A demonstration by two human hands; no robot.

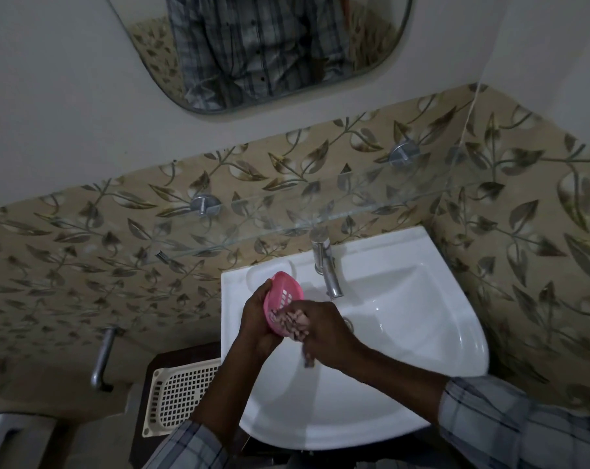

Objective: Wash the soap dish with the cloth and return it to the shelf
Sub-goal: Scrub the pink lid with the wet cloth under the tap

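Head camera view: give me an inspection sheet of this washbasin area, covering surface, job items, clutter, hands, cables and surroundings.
Surface: white sink with a metal tap at its back; no water stream seen.
Job's things: pink soap dish held over the sink's left side; patterned cloth pressed into it; glass shelf on the wall above the tap.
Clutter: cream grid tray left of the sink.
Hands: left hand grips the soap dish; right hand grips the cloth.
Cables: thin line, perhaps a cord, runs down the wall corner, upper right.
Surroundings: mirror, leaf-patterned tiles, metal pipe on the left wall.
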